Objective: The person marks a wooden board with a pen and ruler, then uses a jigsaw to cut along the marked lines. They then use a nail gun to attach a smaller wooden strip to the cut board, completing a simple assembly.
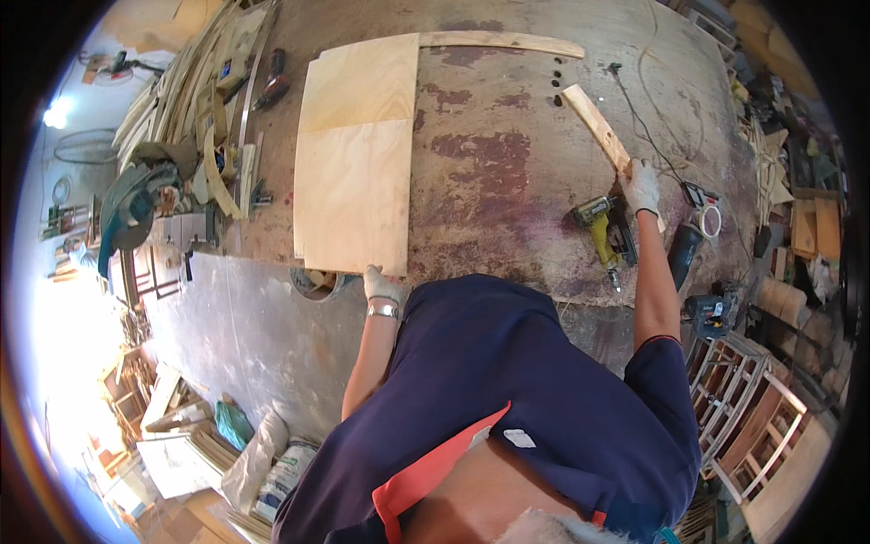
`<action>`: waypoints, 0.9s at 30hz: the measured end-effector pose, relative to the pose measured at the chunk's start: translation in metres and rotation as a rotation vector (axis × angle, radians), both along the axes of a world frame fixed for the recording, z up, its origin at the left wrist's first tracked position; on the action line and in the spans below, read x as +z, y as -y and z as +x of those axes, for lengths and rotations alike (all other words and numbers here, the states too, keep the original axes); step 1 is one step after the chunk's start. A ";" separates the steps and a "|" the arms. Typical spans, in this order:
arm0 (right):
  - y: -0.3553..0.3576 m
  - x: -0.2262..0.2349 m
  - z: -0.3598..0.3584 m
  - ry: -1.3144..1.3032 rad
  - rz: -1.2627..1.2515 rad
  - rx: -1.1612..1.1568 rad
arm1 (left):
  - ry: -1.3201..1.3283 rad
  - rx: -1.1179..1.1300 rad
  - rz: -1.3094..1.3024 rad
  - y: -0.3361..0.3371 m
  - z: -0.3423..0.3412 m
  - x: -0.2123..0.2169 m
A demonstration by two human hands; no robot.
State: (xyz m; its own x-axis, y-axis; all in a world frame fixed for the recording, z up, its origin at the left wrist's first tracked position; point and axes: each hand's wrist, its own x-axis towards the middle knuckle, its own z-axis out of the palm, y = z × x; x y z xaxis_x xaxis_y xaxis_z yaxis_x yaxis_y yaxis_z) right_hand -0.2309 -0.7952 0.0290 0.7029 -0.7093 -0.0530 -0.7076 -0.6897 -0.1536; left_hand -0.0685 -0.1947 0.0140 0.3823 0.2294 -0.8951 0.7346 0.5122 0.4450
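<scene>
Head view: left hand (382,285), gloved, fingers closed on the near edge of the plywood panel (355,195), steadying it flat on the desk (507,172). Farther right, right hand (642,188) clamps the wooden strip (596,127), beside the yellow nail gun (603,227).

We are seeing printed white sacks (283,476) lying on the floor lower left; we are noting no screens

Yellow nail gun (603,227) on stained workbench (507,172); curved slat (503,40) at far edge; wooden frames (752,408) right.
</scene>
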 end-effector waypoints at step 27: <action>-0.096 0.037 0.094 -0.081 0.109 0.722 | 1.250 -1.385 1.060 0.132 0.066 0.036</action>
